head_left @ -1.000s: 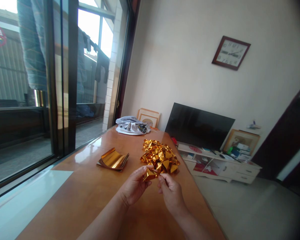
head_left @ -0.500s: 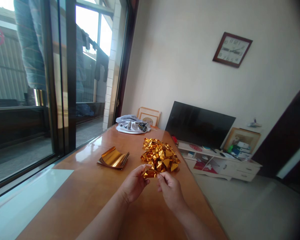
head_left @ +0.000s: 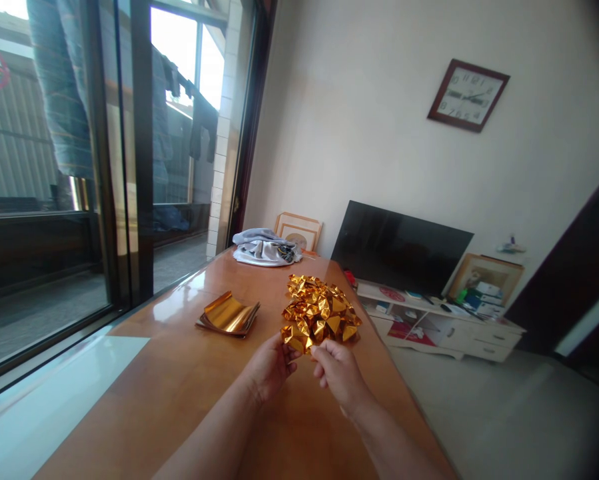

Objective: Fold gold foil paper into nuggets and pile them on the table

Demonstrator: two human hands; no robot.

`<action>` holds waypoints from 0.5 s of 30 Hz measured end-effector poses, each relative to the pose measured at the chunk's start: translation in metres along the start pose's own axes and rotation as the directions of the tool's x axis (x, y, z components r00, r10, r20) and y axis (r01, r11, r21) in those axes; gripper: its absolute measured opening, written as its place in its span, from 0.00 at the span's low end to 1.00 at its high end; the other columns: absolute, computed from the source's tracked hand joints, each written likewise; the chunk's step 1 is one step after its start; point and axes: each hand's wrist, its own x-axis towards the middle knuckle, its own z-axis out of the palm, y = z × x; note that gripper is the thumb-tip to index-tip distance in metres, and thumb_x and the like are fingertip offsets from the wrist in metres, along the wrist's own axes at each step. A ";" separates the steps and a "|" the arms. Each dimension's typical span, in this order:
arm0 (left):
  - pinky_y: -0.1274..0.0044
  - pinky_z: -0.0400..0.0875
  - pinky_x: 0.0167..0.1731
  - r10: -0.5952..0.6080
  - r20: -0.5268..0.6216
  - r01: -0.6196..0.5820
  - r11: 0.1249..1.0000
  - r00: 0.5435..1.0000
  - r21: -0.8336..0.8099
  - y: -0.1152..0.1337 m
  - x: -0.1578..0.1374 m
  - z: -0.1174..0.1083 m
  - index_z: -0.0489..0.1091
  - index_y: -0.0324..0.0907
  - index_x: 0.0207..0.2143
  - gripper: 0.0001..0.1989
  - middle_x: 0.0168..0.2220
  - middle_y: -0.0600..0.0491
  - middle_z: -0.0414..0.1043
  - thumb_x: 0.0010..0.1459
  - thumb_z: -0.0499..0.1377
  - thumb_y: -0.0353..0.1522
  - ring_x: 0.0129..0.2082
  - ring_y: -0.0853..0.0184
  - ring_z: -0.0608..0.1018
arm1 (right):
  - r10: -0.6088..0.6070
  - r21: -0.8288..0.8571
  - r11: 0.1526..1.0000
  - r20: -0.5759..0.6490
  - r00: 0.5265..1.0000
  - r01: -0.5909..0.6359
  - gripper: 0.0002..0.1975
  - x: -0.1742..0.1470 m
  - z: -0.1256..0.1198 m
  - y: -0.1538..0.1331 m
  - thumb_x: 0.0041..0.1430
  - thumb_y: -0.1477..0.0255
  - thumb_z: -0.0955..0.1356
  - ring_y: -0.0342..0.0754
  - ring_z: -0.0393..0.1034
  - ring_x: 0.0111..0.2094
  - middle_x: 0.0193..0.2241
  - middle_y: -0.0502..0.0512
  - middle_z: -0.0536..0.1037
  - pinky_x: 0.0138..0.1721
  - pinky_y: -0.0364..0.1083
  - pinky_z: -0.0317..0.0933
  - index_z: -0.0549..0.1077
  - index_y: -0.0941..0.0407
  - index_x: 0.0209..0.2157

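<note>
Between my two hands is a folded piece of gold foil paper (head_left: 295, 339), shiny and puffed into a faceted shape. My right hand (head_left: 340, 373) pinches its near right corner between thumb and fingers. My left hand (head_left: 272, 367) grips its left side with curled fingers; some fingertips are hidden behind the foil. Just beyond my hands lies a heap of similar folded gold foil pieces (head_left: 324, 307), so close that the held piece overlaps it in view. To the left, a stack of flat gold foil sheets (head_left: 229, 315) rests on the table with its top sheet curling up.
The glossy brown wooden table (head_left: 179, 400) has a pale panel (head_left: 79, 393) along its left side. Bundled grey cloth (head_left: 266, 248) lies at the far end. Beyond the right edge stand a television (head_left: 402, 247) and a low white cabinet (head_left: 449, 330). Glass sliding doors (head_left: 129, 167) border the left.
The folded foil piece has turned and risen slightly, showing more of its faceted top. My left fingers have shifted lower along it, and my right hand keeps its pinch.
</note>
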 end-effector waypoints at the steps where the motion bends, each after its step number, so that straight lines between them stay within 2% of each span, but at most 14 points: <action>1: 0.81 0.62 0.27 -0.003 -0.012 0.003 1.000 1.000 -0.001 0.000 0.001 -0.001 0.73 0.40 0.36 0.07 0.31 0.54 0.76 0.57 0.60 0.33 0.28 0.72 0.75 | 0.012 0.010 1.000 0.003 1.000 -0.012 0.18 0.001 0.000 -0.001 0.57 0.56 0.68 0.38 0.56 0.14 0.15 0.46 0.70 0.17 0.38 0.48 0.70 0.57 0.25; 5: 0.81 0.61 0.26 -0.016 -0.056 0.015 1.000 0.998 -0.003 -0.003 0.002 -0.003 0.71 0.40 0.32 0.04 0.25 0.56 0.72 0.55 0.61 0.32 0.25 0.73 0.75 | 0.062 0.059 0.996 0.016 0.998 -0.063 0.19 0.003 0.000 -0.003 0.56 0.56 0.68 0.37 0.55 0.14 0.15 0.47 0.70 0.16 0.38 0.47 0.71 0.57 0.25; 11: 0.81 0.61 0.25 -0.025 -0.077 0.025 1.000 0.997 -0.005 -0.003 0.002 -0.001 0.72 0.39 0.32 0.05 0.24 0.56 0.72 0.56 0.60 0.32 0.24 0.73 0.74 | 0.128 0.169 0.976 0.049 0.991 -0.134 0.17 0.003 0.004 -0.005 0.56 0.58 0.69 0.37 0.55 0.15 0.16 0.47 0.70 0.16 0.37 0.46 0.71 0.58 0.26; 15: 0.80 0.61 0.25 -0.030 -0.098 0.030 1.000 0.995 -0.003 -0.002 0.002 0.000 0.72 0.40 0.33 0.07 0.23 0.56 0.72 0.58 0.60 0.35 0.24 0.72 0.74 | 0.222 0.279 0.931 0.074 0.972 -0.234 0.15 0.008 0.005 -0.003 0.55 0.59 0.71 0.37 0.54 0.14 0.16 0.46 0.70 0.15 0.37 0.44 0.71 0.57 0.26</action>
